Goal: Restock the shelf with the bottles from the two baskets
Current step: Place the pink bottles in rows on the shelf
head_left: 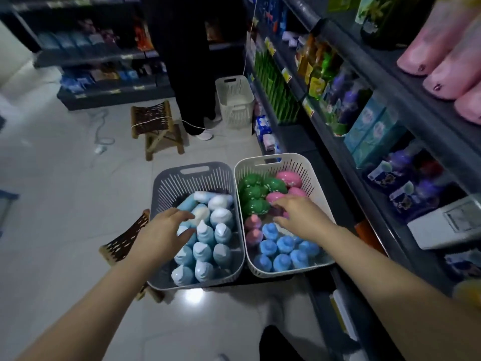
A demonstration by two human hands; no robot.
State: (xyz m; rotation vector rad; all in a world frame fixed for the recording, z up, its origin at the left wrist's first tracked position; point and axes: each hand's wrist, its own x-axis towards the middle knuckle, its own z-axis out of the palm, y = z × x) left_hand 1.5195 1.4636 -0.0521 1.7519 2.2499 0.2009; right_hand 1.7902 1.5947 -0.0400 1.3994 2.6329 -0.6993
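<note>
The left hand (pixel 162 227) reaches over the near-left rim of the grey basket (pixel 166 183). Its fingers are loose and spread, thumb apart, tips at the white-capped pale blue bottles (pixel 208 246), and it grasps none. The right hand (pixel 299 217) is inside the white basket (pixel 307 173), fingers and thumb curved about a pink bottle (pixel 273 198); blur hides whether they clamp it. Blue bottles (pixel 283 254) fill that basket's near end, green bottles (pixel 253 196) its far-left corner. The baskets touch side by side on the floor (pixel 65 204), just beside the shelf (pixel 385 82) at right. Open floor lies left; beyond stand a stool (pixel 153 123) and another basket (pixel 234 100).
</note>
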